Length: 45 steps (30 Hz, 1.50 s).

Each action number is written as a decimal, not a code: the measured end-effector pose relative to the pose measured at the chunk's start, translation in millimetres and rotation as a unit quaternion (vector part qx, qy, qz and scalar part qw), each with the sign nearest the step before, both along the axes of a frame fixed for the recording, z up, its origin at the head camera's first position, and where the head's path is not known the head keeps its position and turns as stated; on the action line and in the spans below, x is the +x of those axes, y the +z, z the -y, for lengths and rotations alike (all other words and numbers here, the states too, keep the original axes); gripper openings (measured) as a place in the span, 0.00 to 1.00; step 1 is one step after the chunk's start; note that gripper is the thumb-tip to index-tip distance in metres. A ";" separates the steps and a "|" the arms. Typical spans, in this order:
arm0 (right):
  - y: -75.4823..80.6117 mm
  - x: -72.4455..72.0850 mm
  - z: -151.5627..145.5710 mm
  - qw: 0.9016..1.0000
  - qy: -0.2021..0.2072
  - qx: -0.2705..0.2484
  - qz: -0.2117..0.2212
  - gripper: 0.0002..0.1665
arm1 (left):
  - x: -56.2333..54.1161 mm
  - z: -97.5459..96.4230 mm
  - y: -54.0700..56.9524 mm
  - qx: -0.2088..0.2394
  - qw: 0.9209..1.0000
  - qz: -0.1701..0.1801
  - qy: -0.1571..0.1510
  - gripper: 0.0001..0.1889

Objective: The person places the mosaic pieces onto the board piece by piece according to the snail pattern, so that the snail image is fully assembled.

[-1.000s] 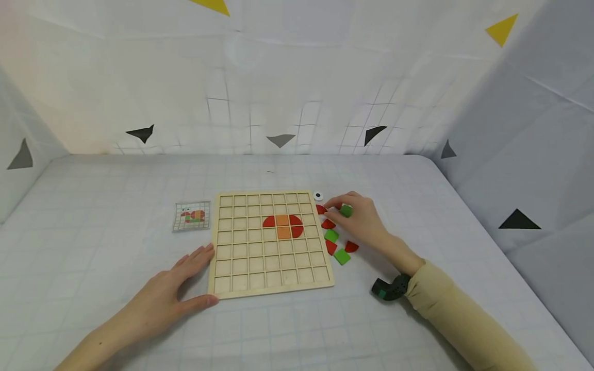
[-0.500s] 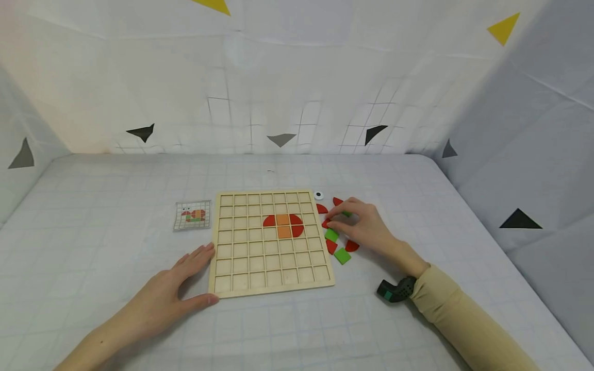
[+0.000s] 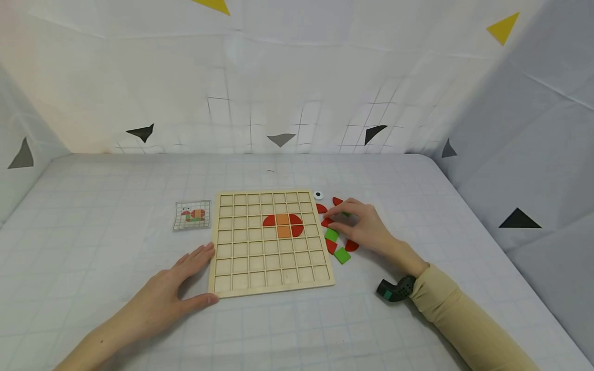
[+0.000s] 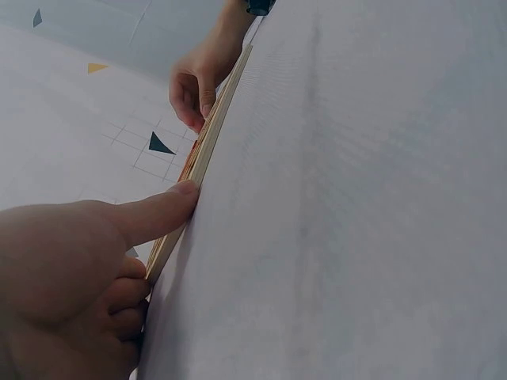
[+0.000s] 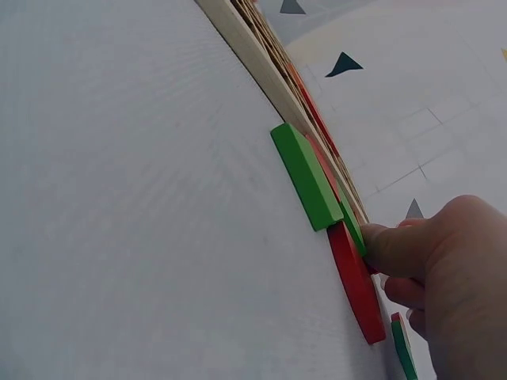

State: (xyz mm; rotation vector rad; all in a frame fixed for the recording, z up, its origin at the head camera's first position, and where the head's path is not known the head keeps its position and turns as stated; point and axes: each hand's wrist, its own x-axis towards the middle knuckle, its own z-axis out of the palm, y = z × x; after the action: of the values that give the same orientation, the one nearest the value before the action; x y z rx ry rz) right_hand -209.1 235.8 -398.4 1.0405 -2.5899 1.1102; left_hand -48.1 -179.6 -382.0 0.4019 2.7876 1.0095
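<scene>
My left hand (image 3: 162, 288) rests on the table with its fingertips at the left edge of a square wooden grid board (image 3: 246, 268) and its thumb at the near left corner. Orange squares (image 3: 283, 225) and red quarter-circle tiles (image 3: 297, 225) sit together in the board's cells. Beyond the right edge, my right hand (image 3: 364, 224) pinches a red quarter-circle tile (image 3: 327, 222) between thumb and index finger, low by the table. A green square tile (image 3: 331, 235) lies just below those fingertips. Another green tile (image 5: 405, 348) is partly covered by the hand in the head view.
Left of the board lies a small pattern card (image 3: 192, 215). Around my right hand are a white eye disc (image 3: 317, 195), a red tile (image 3: 337, 201), another red tile (image 3: 352, 246) and a green square (image 3: 342, 256). A black device (image 3: 395, 289) is on my right wrist.
My right hand has moved slightly nearer, from the upper red tile to the one below it, uncovering a red tile behind the hand. The left hand and the board stay still.
</scene>
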 end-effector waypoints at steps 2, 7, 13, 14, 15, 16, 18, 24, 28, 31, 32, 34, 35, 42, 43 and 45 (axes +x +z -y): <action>0.6 0.1 0.2 1.000 -0.002 0.001 0.002 0.16 | 0.0 0.1 0.1 0.000 1.000 0.000 0.000 0.48; 0.3 -0.1 0.4 1.000 -0.002 0.001 0.000 0.16 | 0.0 0.5 -0.4 0.002 1.000 -0.002 0.000 0.48; 3.7 0.4 -0.4 1.000 -0.006 0.007 -0.006 0.15 | -0.5 0.3 -0.3 0.003 1.000 -0.007 -0.001 0.47; 5.4 0.9 -0.6 1.000 -0.011 0.007 -0.008 0.15 | -0.8 -0.1 -0.1 0.002 1.000 -0.006 -0.002 0.47; 7.2 1.2 -0.7 1.000 -0.014 0.005 -0.011 0.15 | -0.9 -0.3 0.2 0.003 1.000 -0.005 -0.002 0.47; 9.0 1.4 -0.6 1.000 -0.018 0.003 -0.014 0.15 | -1.0 -0.7 0.5 0.004 1.000 -0.004 -0.001 0.48; 12.8 2.1 0.8 0.999 -0.030 -0.004 -0.015 0.15 | -1.1 -1.2 0.8 0.003 1.000 -0.001 -0.001 0.48; 20.3 7.5 18.9 0.998 -0.059 -0.023 0.022 0.13 | 0.0 -0.7 0.7 0.000 1.000 0.001 0.001 0.48; 22.7 12.7 39.0 0.998 -0.044 -0.038 0.037 0.13 | 0.4 -0.2 0.6 0.001 1.000 0.000 0.002 0.48; 20.9 15.9 53.1 0.998 -0.031 -0.045 0.030 0.13 | 0.6 -0.2 0.8 0.000 1.000 0.001 0.003 0.48; 20.2 16.9 57.6 0.998 -0.027 -0.047 0.028 0.13 | 0.7 -0.3 0.9 0.000 1.000 0.000 0.002 0.48; 18.4 19.1 66.8 0.998 -0.022 -0.044 0.027 0.13 | 0.7 -0.5 0.9 0.000 1.000 0.000 0.002 0.48; 17.3 20.1 71.0 0.999 -0.021 -0.041 0.028 0.13 | 0.6 -0.6 0.7 0.001 1.000 0.000 0.001 0.48; 15.7 25.9 98.0 0.998 -0.011 -0.024 0.054 0.14 | 0.5 -0.4 0.0 0.000 1.000 -0.002 0.003 0.48; 15.6 26.8 100.9 0.998 -0.010 -0.022 0.055 0.14 | 0.4 -0.4 0.0 -0.001 1.000 -0.002 0.002 0.48; 14.9 27.7 105.9 0.998 -0.009 -0.015 0.054 0.14 | 0.3 -0.2 -0.1 0.000 1.000 -0.003 0.002 0.48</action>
State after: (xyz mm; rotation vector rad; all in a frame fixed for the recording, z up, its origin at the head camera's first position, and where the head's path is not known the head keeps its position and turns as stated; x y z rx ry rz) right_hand -181.4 129.9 -383.5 0.9743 -2.6510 1.2292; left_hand -47.9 -179.4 -382.1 0.3993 2.7942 1.0110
